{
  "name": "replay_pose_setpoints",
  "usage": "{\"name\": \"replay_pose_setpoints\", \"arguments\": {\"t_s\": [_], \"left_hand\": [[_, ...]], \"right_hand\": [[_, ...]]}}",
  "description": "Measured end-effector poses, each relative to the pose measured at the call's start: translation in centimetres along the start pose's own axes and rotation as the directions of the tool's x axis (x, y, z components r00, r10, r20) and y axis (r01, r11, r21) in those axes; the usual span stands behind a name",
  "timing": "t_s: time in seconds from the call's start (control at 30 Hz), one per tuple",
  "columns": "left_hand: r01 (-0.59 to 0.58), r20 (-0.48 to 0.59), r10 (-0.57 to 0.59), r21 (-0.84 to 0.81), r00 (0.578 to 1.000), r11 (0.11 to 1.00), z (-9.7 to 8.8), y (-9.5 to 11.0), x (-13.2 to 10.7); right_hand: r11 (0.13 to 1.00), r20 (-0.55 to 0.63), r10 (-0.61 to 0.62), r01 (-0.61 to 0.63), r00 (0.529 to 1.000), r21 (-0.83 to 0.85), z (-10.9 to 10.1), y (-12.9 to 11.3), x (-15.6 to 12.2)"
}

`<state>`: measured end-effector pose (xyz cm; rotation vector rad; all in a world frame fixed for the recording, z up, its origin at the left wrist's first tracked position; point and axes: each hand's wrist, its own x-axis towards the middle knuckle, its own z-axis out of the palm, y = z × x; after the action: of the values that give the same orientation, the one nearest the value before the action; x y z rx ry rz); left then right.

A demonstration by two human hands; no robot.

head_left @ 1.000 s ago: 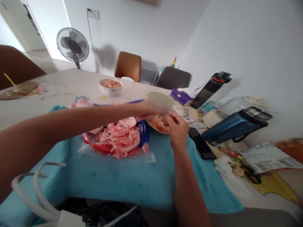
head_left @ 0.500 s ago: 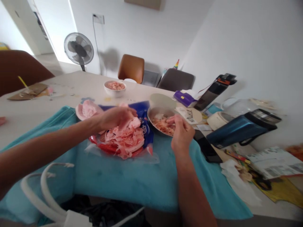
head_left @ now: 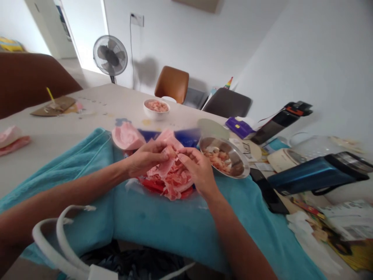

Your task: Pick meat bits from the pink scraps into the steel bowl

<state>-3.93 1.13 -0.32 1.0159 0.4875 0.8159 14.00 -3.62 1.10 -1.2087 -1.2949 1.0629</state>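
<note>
My left hand (head_left: 147, 157) and my right hand (head_left: 198, 165) meet over a heap of pink peeled skins (head_left: 175, 184). Between the fingertips of both is a pale pink piece of what looks like pomelo segment (head_left: 169, 153), its skin hanging down; the fingers partly cover it. Under the heap lies a red and blue plastic bag (head_left: 154, 186). Right of my right hand stands a steel bowl (head_left: 243, 159) with loose pinkish pulp in it. Thick pink rind (head_left: 126, 136) sits behind my left hand.
A teal towel (head_left: 163, 221) covers the near table edge. Farther back stands a white bowl (head_left: 156, 113) of pulp. On the right are a phone (head_left: 268, 192), a blue flask (head_left: 314, 173) and a dark bottle (head_left: 279, 122). More rind (head_left: 13, 140) lies far left.
My right hand has moved left from the steel bowl to join my left hand over the heap. Both now pinch the pink piece. The view has shifted left.
</note>
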Motion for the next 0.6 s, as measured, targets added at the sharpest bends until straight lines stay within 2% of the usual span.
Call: {"name": "replay_pose_setpoints", "arguments": {"t_s": [0.2, 0.3, 0.37, 0.43, 0.6], "left_hand": [[-0.054, 0.021, 0.054, 0.027, 0.998, 0.998, -0.8, -0.4, 0.0], [-0.08, -0.016, 0.08, 0.048, 0.997, 0.996, -0.7, -0.9, 0.1], [-0.081, -0.035, 0.082, 0.045, 0.996, 0.996, -0.3, -1.2, 0.1], [-0.049, -0.038, 0.049, -0.012, 0.998, 0.999, 0.2, -1.3, 0.0], [0.033, 0.017, -0.03, -0.288, 0.999, 0.957, 0.7, -0.8, 0.0]], "right_hand": [[0.98, 0.0, 0.128, -0.127, 0.992, 0.155, 0.7, 1.4, 0.3], [0.954, 0.02, 0.171, -0.171, 0.985, 0.247, 0.9, 1.8, 0.2], [0.954, 0.008, 0.173, -0.169, 0.985, 0.249, 1.1, 2.0, 0.1], [0.963, 0.008, 0.154, -0.151, 0.988, 0.225, 1.3, 2.3, 0.0], [0.974, 0.021, 0.136, -0.138, 0.99, 0.18, 1.3, 2.2, -0.1]]}}
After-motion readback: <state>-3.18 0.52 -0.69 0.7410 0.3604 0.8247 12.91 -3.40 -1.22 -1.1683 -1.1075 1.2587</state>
